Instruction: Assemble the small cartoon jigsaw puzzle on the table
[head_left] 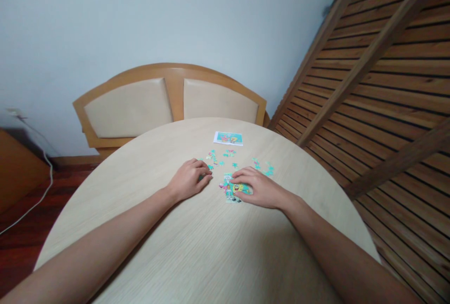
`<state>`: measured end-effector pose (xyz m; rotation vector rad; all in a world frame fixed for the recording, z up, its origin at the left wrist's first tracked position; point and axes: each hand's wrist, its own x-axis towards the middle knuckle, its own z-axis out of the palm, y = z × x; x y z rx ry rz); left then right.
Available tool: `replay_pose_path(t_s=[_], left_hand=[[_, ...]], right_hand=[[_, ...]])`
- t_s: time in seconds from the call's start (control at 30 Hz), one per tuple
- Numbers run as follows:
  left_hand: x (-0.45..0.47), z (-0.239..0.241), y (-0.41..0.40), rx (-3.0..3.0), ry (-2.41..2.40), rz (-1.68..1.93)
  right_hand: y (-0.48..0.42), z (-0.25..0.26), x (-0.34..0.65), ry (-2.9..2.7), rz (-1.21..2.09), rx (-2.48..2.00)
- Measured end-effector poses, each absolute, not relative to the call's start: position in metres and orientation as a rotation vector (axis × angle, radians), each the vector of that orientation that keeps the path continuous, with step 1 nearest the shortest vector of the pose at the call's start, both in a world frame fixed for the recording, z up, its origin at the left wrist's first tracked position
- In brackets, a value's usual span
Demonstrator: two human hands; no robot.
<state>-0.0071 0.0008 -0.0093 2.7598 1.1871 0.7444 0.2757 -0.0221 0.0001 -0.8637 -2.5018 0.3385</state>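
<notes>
Where the joined patch (232, 192) of the jigsaw lies, a little right of the middle of the round table (197, 257), the right hand (260, 187) rests on its right edge. The fingers are stretched out flat, gripping nothing, and seem to hold the patch steady. Just left of the patch, the left hand (190, 179) has its fingers curled, tips down on the wood beside a teal scrap. Whether they pinch a piece I cannot tell, since the knuckles hide it.

Just beyond both hands, the loose pieces (228, 154) lie scattered in small teal and pink clusters, some off to the far right of the patch. Farther still sits the picture card (228, 138), flat and apart from the rest. Past the table's far rim stands a padded bench (168, 102); a slatted frame (379, 83) leans at the right.

By my judgement the work is at the fitting stage, with only a small part joined. A next move calls for matching a loose piece's colour and outline to the patch's open left edge, while the right hand keeps the patch from sliding.
</notes>
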Motion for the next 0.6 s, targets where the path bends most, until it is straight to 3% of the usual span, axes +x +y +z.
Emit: replay_pose_path(t_s=[0.6], left_hand=[[0.006,-0.015,0.0,2.432,1.156,0.786]], right_hand=[[-0.023,0.004,0.276,-2.533,0.335,-0.844]])
